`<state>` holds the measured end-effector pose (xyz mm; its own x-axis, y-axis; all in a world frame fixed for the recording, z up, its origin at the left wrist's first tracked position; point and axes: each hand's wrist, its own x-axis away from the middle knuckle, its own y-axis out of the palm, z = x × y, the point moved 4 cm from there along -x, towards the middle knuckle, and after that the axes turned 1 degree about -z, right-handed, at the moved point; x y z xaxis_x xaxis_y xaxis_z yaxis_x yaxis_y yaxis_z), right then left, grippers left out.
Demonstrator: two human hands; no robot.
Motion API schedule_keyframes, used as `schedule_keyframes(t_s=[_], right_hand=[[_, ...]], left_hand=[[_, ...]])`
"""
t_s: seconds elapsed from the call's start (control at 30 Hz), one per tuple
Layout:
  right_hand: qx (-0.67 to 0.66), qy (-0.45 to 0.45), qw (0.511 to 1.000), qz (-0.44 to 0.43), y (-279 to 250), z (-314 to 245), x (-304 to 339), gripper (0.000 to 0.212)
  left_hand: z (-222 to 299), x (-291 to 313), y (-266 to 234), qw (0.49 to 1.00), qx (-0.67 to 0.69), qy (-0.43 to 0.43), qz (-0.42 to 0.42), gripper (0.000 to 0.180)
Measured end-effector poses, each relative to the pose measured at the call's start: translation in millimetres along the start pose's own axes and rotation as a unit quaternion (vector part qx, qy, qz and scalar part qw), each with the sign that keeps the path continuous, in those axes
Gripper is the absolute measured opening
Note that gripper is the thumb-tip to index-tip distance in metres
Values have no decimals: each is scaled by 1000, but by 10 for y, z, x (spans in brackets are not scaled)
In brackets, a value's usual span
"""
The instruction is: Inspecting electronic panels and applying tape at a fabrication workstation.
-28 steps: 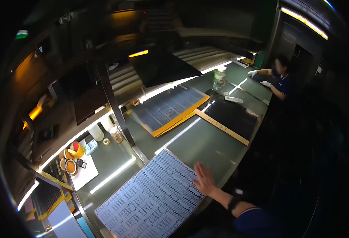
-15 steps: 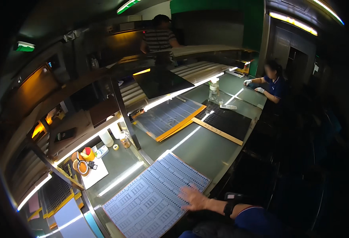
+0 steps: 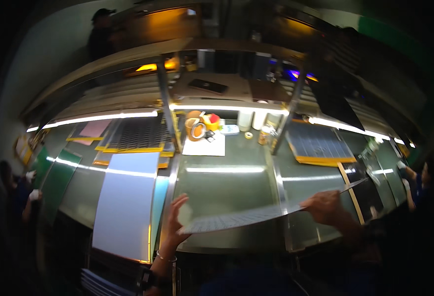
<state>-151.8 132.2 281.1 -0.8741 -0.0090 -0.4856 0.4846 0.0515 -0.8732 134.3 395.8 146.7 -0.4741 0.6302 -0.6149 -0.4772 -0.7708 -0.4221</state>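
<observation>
Between my hands a thin light panel (image 3: pixel 241 218) with rows of printed marks is lifted above the grey-green tabletop (image 3: pixel 227 190). It appears almost edge-on and slightly bowed, its right end higher. My left hand (image 3: pixel 175 224) supports the panel's left end at the palm, fingers pointing up. Around the panel's edge toward its right end, my right hand (image 3: pixel 324 207) is closed, with some motion blur. Left of my left hand lies a plain pale-blue sheet (image 3: pixel 125 207), over a turquoise sheet (image 3: pixel 160 197).
Tape rolls (image 3: pixel 197 130) sit on white paper (image 3: pixel 204 147) at the back, near bottles (image 3: pixel 265 134). Shelf posts (image 3: pixel 167 103) rise behind the table. Orange-edged panels (image 3: pixel 320 143) lie right; dark ones (image 3: pixel 138 133) left. Co-workers are at the left (image 3: pixel 17 187) and right (image 3: pixel 422 185).
The panel lay flat on the table with my right hand spread on it; now both hands hold it raised and tilted. The view has swung left, and my left hand has come into sight.
</observation>
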Motion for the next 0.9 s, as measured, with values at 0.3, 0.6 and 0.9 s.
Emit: schedule_keyframes(t_s=[0.3, 0.6, 0.9], right_hand=[[-265, 253, 913, -182, 1501, 1819, -650, 50], [-248, 218, 922, -203, 2613, 337, 564, 60], [-170, 361, 899, -181, 2443, 1, 1714, 66]], left_hand=[[-243, 1306, 572, 843, 327, -420, -78, 16], [-677, 1369, 374, 821, 255, -509, -36, 20], [-1226, 2080, -912, 833, -403, -366, -97, 91]])
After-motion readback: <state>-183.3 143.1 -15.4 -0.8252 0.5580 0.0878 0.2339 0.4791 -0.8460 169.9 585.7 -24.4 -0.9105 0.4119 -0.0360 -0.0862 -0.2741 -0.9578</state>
